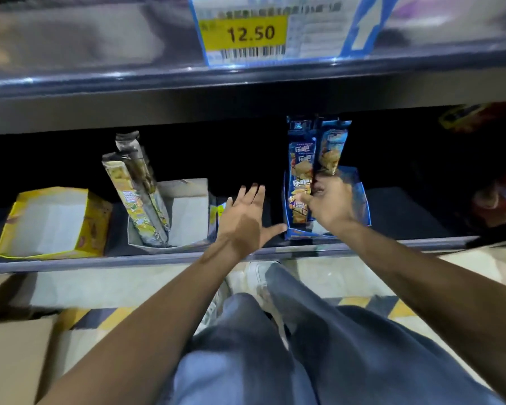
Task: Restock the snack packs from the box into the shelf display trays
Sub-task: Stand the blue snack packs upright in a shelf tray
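Standing upright in the blue display tray [362,200], right of the frame's centre, the blue snack packs [301,171] lean slightly left, their tops reaching up toward the dark underside of the shelf above. The right hand [330,203] is inside this tray, fingers curled round the lower part of the packs. The left hand [243,217] holds nothing: it is flat and wide, fingers spread, at the frame's centre between two trays. Its thumb stretches right to the blue tray's lower left corner; whether it touches there is unclear.

Left of centre, a pale tray [187,211] holds a few yellow snack packs [138,197] tilted to the left. Farther left sits a yellow tray [50,223] with nothing visible inside. All three trays rest on the shelf [100,260]. A yellow price tag [254,33] reading 12.50 hangs at upper centre. A cardboard box [12,361] lies at lower left on the floor.
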### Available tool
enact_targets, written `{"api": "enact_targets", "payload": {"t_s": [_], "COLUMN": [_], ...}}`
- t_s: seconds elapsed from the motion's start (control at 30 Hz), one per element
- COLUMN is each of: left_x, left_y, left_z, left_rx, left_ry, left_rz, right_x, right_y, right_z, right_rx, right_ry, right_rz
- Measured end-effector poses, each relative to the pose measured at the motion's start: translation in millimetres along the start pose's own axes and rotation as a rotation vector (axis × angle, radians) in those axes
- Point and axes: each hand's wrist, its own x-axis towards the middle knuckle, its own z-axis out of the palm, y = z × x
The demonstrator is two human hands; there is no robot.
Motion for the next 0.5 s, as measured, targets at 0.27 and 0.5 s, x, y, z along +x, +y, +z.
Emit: {"api": "enact_targets", "payload": {"t_s": [0.27,0.5], "left_x": [7.0,6.9], "left_y": [9.3,10.6], "left_z": [15.7,19.3], "left_rx": [0.006,0.003], "left_ry": [-0.027,-0.028], "left_rz": [-0.030,-0.037], "right_x": [-5.1,-10.0], "right_y": [9.9,10.2], "right_z": [15.1,11.8], "right_rx": [0.049,0.092], "right_ry": [0.101,0.115], "right_rz": [-0.041,-0.003]}}
